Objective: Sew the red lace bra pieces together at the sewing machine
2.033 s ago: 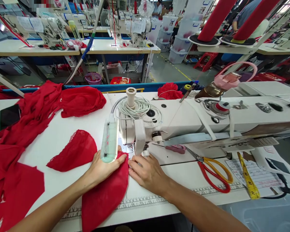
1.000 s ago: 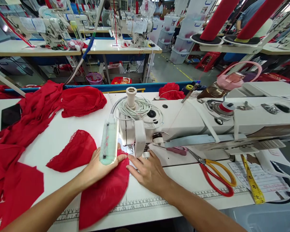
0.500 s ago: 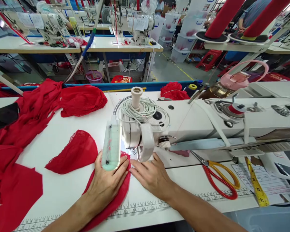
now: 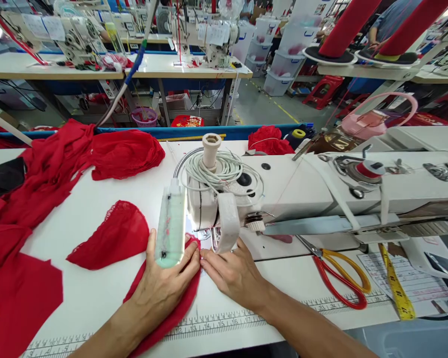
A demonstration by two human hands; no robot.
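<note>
A curved red fabric piece with a lacy edge lies under the needle area of a white sewing machine. My left hand rests flat on this piece, thumb and fingers apart, partly hidden by a pale green lamp. At the fabric's right edge, close to the presser foot, my right hand has its thumb and forefinger closed on the border. The machine head hides the needle. Left of my hands lies another red fabric piece, half-round with a lace edge.
Heaped red fabric covers the table's left side, near a black phone-like object. Scissors with red and orange handles lie at right, beside a yellow measuring tape and a written sheet. A printed ruler runs along the front edge.
Both hands have stayed close to the needle area. The red piece's upper edge has shifted very slightly toward the left. The whole view has also moved a little.
</note>
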